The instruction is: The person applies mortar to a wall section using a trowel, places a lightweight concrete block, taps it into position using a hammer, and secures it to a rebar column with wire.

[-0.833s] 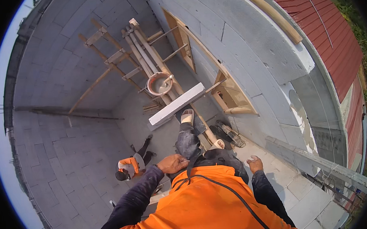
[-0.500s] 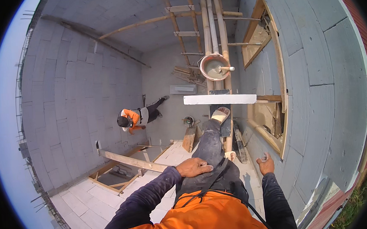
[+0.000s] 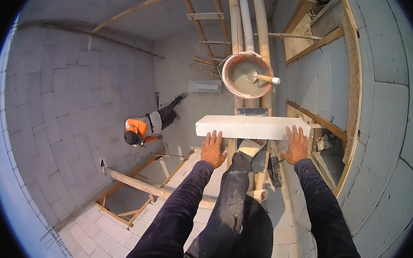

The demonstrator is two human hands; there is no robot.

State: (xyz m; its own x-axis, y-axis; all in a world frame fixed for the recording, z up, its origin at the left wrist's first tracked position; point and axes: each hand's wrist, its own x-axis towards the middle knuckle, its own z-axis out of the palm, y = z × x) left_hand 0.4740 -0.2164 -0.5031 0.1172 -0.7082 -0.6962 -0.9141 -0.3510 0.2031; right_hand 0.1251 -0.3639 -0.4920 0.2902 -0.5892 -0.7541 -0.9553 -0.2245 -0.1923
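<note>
A long white block lies crosswise on bamboo poles and a dark board. My left hand reaches to its near edge on the left, fingers spread; my right hand does the same at its right end. Whether the fingertips press on it or hover just short is hard to tell. Beyond the block, a bucket of grey mortar holds a wooden-handled tool. My sandalled foot is on the board, just below the block.
A co-worker in orange and grey is down on the left, far below the poles. Grey block walls surround me. Wood-framed openings line the right wall, and a timber beam spans another at lower left. A bamboo framework stands ahead.
Both hands have moved forward from beside my legs to the white block, fingers now stretched out. The view has come closer to the block and bucket.
</note>
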